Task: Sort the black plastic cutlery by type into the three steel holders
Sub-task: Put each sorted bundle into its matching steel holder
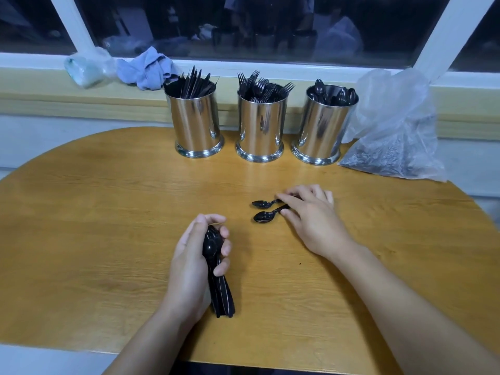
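Head view: the left hand (198,255) is curled round a bundle of spoons (216,266), bowls up near the fingertips, handles trailing toward the table edge. The right hand (311,212) lies over the handles of two loose spoons on the table (108,212): the farther spoon (263,203) and the nearer spoon (266,215), side by side with bowls pointing left. Its fingers are bent down onto the handles, seemingly about to pinch, but I cannot tell whether they have closed.

At the back stand three holders: the knife holder (197,125) on the left, the fork holder (261,128) in the middle, the spoon holder (320,128) on the right, just beside a plastic bag (392,125).

The step appears to be gathering the last loose spoons. It would go best by sliding both handles together, lifting them as a pair, nesting them bowl-to-bowl into the bundle, then dropping the lot handles-down into the right-hand holder. Thin plastic slips easily, so grip near the necks.
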Available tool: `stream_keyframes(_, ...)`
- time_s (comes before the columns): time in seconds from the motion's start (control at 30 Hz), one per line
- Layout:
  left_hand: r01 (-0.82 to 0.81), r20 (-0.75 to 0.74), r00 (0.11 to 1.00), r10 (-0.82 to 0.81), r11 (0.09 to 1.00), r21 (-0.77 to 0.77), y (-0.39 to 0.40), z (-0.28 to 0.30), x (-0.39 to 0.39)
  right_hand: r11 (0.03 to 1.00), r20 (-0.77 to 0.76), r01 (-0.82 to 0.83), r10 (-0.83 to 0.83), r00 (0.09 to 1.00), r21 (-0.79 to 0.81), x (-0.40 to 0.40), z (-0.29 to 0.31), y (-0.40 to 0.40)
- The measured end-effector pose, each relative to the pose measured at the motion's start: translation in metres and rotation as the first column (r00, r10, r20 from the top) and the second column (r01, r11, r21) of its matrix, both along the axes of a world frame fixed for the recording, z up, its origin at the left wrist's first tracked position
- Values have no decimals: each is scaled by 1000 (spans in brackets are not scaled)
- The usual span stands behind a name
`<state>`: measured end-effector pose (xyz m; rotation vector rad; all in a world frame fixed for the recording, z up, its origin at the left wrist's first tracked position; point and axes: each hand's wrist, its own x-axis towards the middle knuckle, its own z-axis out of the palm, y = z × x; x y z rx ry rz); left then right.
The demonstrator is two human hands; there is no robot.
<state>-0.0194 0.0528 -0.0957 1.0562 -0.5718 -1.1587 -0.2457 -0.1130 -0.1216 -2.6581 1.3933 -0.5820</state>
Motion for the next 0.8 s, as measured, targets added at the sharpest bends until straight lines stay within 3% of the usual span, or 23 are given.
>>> stream_keyframes(0.1, -2, 10, 1000, 2, 1000, -1, -1, 2, -1, 999, 66, -13, 16, 998, -47, 0, -3, 1)
stream_keyframes(0.2, 1, 18, 1000, -1, 1000, 4, -1, 2, 0, 998, 7, 4, -3, 1000, -57, 0, -1, 5)
stream_keyframes(0.4, -2, 26, 1000, 1, 999, 47, -4, 8, -1, 993, -130, 64, -51, 990, 103, 3, 26, 36)
stream_keyframes(0.43, 1, 36, 999, -3, 999, 52, -6, 10, -2, 981, -89, 94, -80, 993, 169, 6, 32, 47)
stream_keyframes(0.5, 6, 51, 999, -9, 999, 51, -9, 15, -7, 934, 152, 61, -121, 981, 352, 15, 39, 75)
stream_keyframes(0.57, 9, 52, 999, -10, 1000, 30, -12, 20, -14, 868, 421, -53, -185, 888, 493, 27, 50, 108)
stream_keyframes(0.63, 16, 45, 999, -17, 1000, 16, -12, 22, -24, 812, 529, -139, -229, 817, 566, 39, 61, 139)
stream_keyframes(0.7, 6, -12, 1000, -6, 1000, 27, -12, 23, -33, 857, 473, -102, -177, 863, 506, 45, 66, 160)
stream_keyframes(0.8, -24, -80, 996, 30, 997, 76, -12, 23, -41, 966, 138, 80, -116, 984, 248, 48, 61, 171)
